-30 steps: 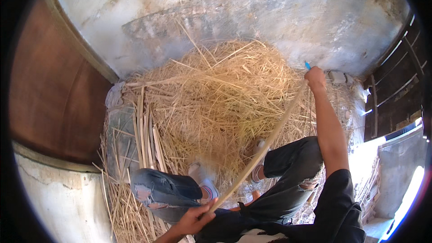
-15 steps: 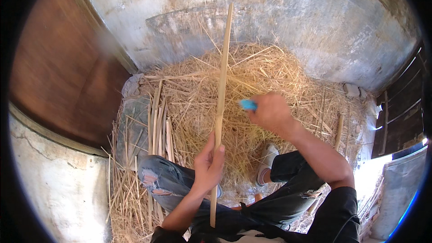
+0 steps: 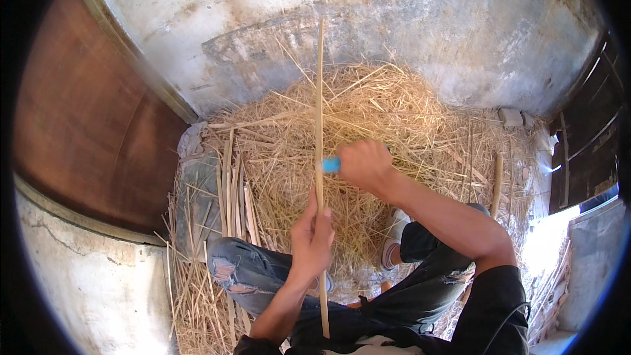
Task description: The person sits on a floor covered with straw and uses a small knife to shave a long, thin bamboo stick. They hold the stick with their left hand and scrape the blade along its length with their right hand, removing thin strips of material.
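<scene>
A long pale bamboo strip (image 3: pixel 319 105) stands nearly upright in the picture, from the wall down to my lap. My left hand (image 3: pixel 311 240) is closed round its lower half, thumb along the strip. Closed in a fist, my right hand (image 3: pixel 365 165) grips a blue-handled tool (image 3: pixel 330 165), whose blue end meets the strip's right side just above my left hand. Most of the tool is hidden in the fist, and I cannot make out a blade.
Straw-like shavings (image 3: pixel 388 98) are heaped against the weathered wall (image 3: pixel 420 26). Several split strips (image 3: pixel 229 190) lie by my left knee, on and beside a grey slab (image 3: pixel 199 177). A brown wooden panel (image 3: pixel 85 112) is at left, dark boards (image 3: pixel 588 151) at right.
My right hand has moved left, bringing the blue-handled tool from apart to against the strip. The strip's top has swung slightly left, and it now shows a narrower side.
</scene>
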Motion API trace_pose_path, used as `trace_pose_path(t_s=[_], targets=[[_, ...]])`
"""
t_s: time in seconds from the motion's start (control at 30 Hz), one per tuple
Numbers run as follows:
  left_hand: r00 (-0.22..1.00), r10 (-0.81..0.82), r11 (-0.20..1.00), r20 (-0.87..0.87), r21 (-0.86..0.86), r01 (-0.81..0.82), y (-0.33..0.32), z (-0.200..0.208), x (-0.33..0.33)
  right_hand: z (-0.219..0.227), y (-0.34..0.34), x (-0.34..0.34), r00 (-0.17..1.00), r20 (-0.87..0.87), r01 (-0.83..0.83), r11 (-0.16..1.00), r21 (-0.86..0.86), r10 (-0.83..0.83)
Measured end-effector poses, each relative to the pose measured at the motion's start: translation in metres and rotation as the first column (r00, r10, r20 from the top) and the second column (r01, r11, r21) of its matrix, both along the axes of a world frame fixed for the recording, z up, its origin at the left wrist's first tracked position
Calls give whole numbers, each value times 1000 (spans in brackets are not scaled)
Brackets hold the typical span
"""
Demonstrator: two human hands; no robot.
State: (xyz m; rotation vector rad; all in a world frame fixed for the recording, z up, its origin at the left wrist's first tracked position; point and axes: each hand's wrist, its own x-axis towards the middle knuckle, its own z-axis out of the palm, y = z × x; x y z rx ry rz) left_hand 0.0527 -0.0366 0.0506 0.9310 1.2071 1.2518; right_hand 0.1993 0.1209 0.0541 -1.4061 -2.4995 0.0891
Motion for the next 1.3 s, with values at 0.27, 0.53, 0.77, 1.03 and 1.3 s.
trace_pose_path(t_s=[0.27, 0.53, 0.77, 1.03, 1.3], targets=[[956, -294, 953, 14, -74, 295, -59, -24, 14, 25, 77, 111, 839, 87, 544, 833, -100, -537], [864, -205, 968, 460, -36, 249, 8, -7, -6, 16, -19, 31, 995, -80, 63, 998, -9, -63], [834, -140, 970, 534, -95, 223, 5, 1, -2, 6, -16, 25, 999, -18, 36, 997, 70, -34], [859, -183, 917, 478, -231, 324, -27, -6, 4, 15, 78, 81, 861, 168, 506, 837, -209, -479], [811, -431, 814, 395, -217, 538, -66, -22, -33, -6, 116, 157, 721, 122, 689, 725, -16, -682]])
